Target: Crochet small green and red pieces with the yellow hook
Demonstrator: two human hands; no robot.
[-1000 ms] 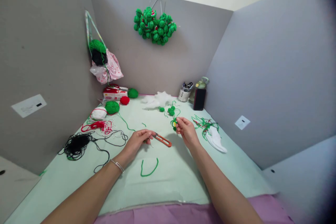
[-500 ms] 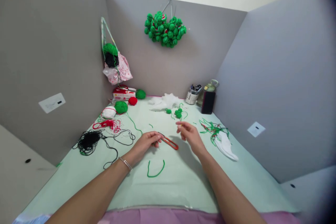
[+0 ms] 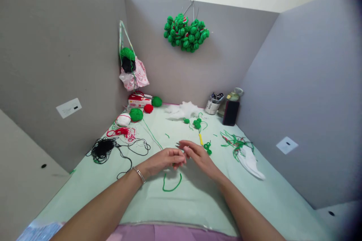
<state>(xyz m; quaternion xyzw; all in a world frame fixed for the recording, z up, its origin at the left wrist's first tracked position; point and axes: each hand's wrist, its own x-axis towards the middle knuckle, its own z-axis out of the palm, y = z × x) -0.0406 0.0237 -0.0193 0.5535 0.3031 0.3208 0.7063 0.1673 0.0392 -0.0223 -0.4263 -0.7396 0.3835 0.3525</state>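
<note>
My left hand (image 3: 171, 158) is closed, its fingers curled. A green yarn strand (image 3: 153, 136) runs from the green ball to behind this hand, and a bit of green shows under the fingertips. My right hand (image 3: 199, 158) is bent around small thread snips (image 3: 177, 145); only their dark blade tips stick out beyond the fingers, the orange handle being hidden. Both hands meet at the fingertips. Beside the right hand lie a yellow-handled crochet hook (image 3: 200, 139) and small green crocheted pieces (image 3: 207, 148). Below the hands a cut green yarn piece (image 3: 172, 190) lies curved on the table.
At left are black yarn (image 3: 102, 150), red yarn (image 3: 123, 132) and a green ball (image 3: 136, 114). White stuffing (image 3: 183, 110), a pen jar (image 3: 212, 105) and a phone (image 3: 231, 112) stand behind. Yarn scraps (image 3: 237, 142) lie right. Green crocheted pieces (image 3: 186, 34) hang on the partition.
My right hand has come down and left to my left hand, and the orange snips have passed into it. The crochet hook and green pieces beside it now show. The view has shifted slightly.
</note>
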